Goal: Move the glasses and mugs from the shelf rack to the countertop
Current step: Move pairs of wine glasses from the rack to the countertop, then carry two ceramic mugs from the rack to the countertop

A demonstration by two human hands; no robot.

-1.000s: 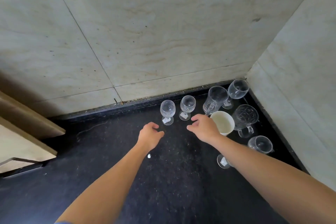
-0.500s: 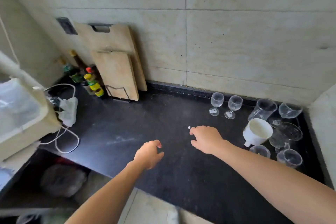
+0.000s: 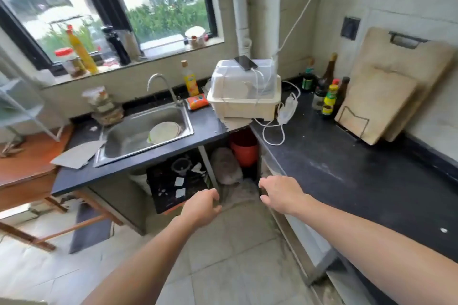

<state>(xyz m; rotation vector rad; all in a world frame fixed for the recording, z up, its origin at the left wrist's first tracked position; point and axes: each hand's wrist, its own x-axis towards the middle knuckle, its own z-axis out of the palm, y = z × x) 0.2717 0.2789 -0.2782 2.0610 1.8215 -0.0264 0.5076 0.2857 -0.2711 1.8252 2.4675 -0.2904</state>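
Note:
Both of my hands are stretched out in front of me over the floor and hold nothing. My left hand [image 3: 202, 207] has its fingers loosely curled and apart. My right hand [image 3: 281, 194] hovers by the front edge of the black countertop [image 3: 359, 176], fingers spread and bent. No glasses or mugs are in view now. A white metal shelf rack [image 3: 18, 109] shows partly at the far left edge.
A steel sink [image 3: 146, 131] holds a plate, with a white dish box [image 3: 245, 94] and a phone on top beside it. Sauce bottles [image 3: 327, 91] and wooden cutting boards [image 3: 386, 96] stand at the back right. A black tray [image 3: 176, 186] and an orange bucket [image 3: 244, 148] sit under the counter.
My view has swung left, away from the corner with the glasses and mugs, toward the sink and window. Both hands have pulled back from the counter and stay empty.

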